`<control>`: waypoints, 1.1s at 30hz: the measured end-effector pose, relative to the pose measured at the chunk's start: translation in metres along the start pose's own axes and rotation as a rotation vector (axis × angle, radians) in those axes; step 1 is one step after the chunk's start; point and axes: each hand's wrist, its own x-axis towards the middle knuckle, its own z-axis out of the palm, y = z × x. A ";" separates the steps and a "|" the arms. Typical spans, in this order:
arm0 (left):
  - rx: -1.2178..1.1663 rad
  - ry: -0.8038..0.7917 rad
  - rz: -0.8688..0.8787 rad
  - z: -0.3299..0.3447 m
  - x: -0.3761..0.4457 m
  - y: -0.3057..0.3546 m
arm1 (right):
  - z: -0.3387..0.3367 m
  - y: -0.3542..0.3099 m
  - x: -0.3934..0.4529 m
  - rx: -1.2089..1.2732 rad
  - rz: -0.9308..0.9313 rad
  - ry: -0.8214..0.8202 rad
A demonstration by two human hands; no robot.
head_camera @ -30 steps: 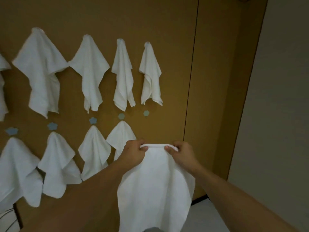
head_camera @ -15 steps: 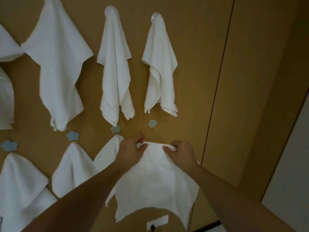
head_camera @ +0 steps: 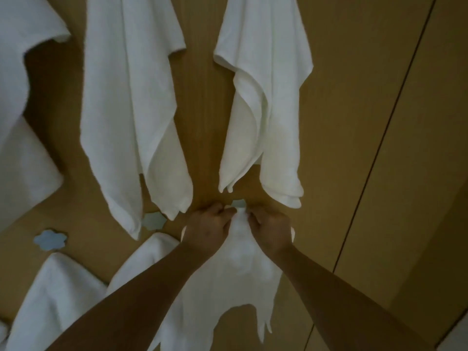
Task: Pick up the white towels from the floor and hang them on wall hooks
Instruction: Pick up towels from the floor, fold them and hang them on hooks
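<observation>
A white towel [head_camera: 235,279] hangs down between my two forearms against the brown wall. My left hand [head_camera: 206,230] and my right hand [head_camera: 269,229] both pinch its bunched top edge, close together. That top edge sits just under a small blue-grey wall hook [head_camera: 239,203], touching or nearly touching it. The towel's lower edge drapes in ragged points below my wrists.
Several white towels hang on the wall: two long ones [head_camera: 131,110] [head_camera: 268,102] right above my hands, others at left [head_camera: 22,127] and lower left [head_camera: 58,295]. Blue flower-shaped hooks [head_camera: 52,239] [head_camera: 154,220] show between the rows. A vertical panel seam [head_camera: 379,135] runs at right.
The view has closed in on the wall. My hands have drawn together, bunching the towel's top edge, and lifted it up to the blue-grey hook.
</observation>
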 end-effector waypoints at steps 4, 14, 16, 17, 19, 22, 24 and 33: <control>0.020 0.017 0.014 0.020 -0.022 0.010 | 0.025 0.023 -0.028 0.003 -0.122 0.028; -0.279 0.025 -0.759 0.040 -0.046 0.075 | 0.034 0.007 -0.071 0.529 0.176 -0.148; -0.126 -0.052 -0.738 0.039 -0.047 0.083 | 0.031 0.009 -0.072 0.406 0.122 -0.120; -0.007 -0.085 -0.712 0.038 -0.049 0.085 | 0.029 0.010 -0.072 0.339 0.082 -0.112; 0.182 -0.156 -0.719 0.037 -0.057 0.089 | 0.024 0.010 -0.074 0.292 0.030 -0.120; 0.032 -0.263 -0.811 0.036 -0.071 0.097 | 0.015 0.006 -0.075 0.625 0.178 -0.308; -0.165 -0.330 -0.905 0.035 -0.073 0.098 | 0.010 0.007 -0.074 0.743 0.331 -0.523; -0.120 -0.490 -0.822 -0.035 -0.076 0.121 | -0.052 -0.007 -0.087 0.651 0.476 -0.866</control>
